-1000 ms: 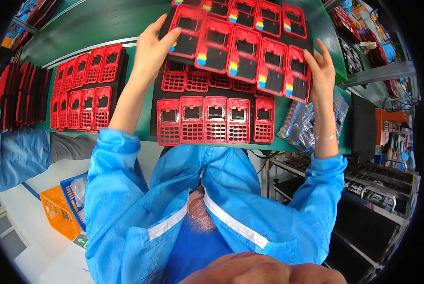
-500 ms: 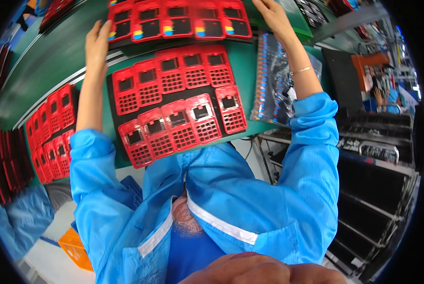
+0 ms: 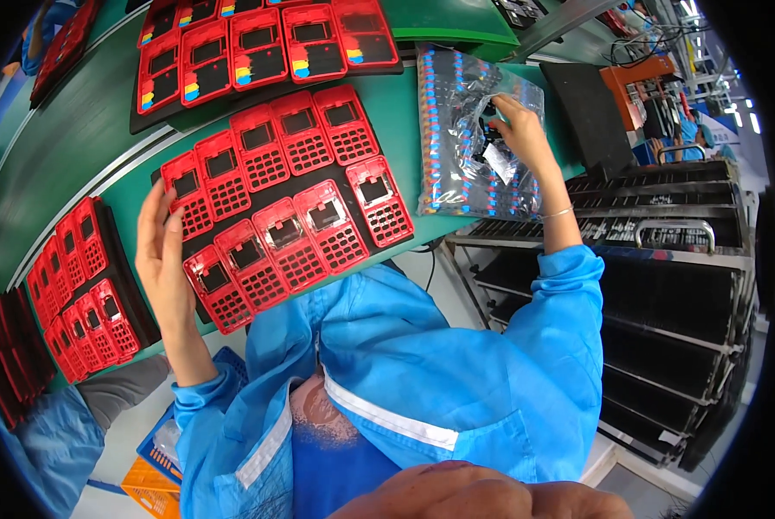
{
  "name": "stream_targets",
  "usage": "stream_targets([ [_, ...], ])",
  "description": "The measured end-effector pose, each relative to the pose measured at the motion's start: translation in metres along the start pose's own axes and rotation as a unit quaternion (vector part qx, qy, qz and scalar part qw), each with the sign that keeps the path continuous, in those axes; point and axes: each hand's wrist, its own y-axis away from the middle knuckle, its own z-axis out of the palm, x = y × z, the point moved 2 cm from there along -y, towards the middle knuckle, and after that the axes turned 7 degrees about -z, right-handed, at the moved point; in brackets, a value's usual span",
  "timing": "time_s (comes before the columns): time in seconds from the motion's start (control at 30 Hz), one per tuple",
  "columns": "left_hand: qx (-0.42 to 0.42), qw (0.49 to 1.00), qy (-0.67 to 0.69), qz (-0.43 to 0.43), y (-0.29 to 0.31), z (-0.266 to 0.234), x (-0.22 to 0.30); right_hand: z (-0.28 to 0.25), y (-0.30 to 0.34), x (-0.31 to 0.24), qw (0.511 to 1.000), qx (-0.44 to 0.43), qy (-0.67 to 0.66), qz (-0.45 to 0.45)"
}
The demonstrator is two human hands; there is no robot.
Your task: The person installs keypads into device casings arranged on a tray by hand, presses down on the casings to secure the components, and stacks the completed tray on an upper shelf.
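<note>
On the green bench before me a black foam tray (image 3: 271, 199) carries two rows of red plastic housings (image 3: 308, 229) with a window and keypad holes. My left hand (image 3: 161, 246) is at the tray's left edge, fingers stretched out, thumb beside the nearest housing. At right lies a clear plastic bag (image 3: 443, 164) with blue-and-red tipped small parts and a white label (image 3: 498, 162). My right hand (image 3: 521, 134) reaches over the bag's upper part, thumb and forefinger apart near small black pieces. Whether the fingertips touch those pieces is hard to see.
Beyond stands another tray of red housings (image 3: 258, 39) with yellow and blue patches. A further tray of housings (image 3: 80, 285) sits at left, near a person's blue sleeve (image 3: 46, 441). A green tray (image 3: 456, 22) lies at the back; a metal rack (image 3: 629, 285) with black trays stands right.
Both hands have come back from the far tray: the left to the near tray's edge, the right down onto the bag. The view has swung, and the far tray sits further left.
</note>
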Motion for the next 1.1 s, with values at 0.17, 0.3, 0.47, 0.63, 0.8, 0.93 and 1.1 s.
stream_targets([
  [0.17,-0.014,1.000,-0.015,-0.013,0.019,0.008,-0.014,0.020,-0.018,-0.003,0.996,0.043,0.027,-0.079],
  [0.3,-0.029,0.999,-0.031,-0.004,0.027,0.009,-0.019,0.029,-0.031,0.010,0.991,0.041,0.040,-0.123],
  [0.47,-0.026,0.999,-0.027,-0.021,0.032,0.007,-0.024,0.027,-0.039,0.005,0.990,0.044,0.042,-0.131],
  [0.63,-0.017,0.998,-0.048,-0.020,0.036,0.004,-0.030,0.025,-0.038,-0.005,0.982,0.069,0.087,-0.150],
  [0.8,-0.016,0.999,-0.043,-0.016,0.042,0.002,-0.031,0.033,-0.036,-0.004,0.984,0.110,0.064,-0.123],
  [0.93,0.002,0.999,-0.022,-0.023,0.047,0.005,-0.024,0.037,-0.042,0.007,0.993,0.103,-0.047,-0.020],
  [1.1,-0.001,0.999,-0.045,0.011,0.058,0.005,-0.015,0.024,-0.022,0.012,0.989,0.135,-0.053,-0.010],
])
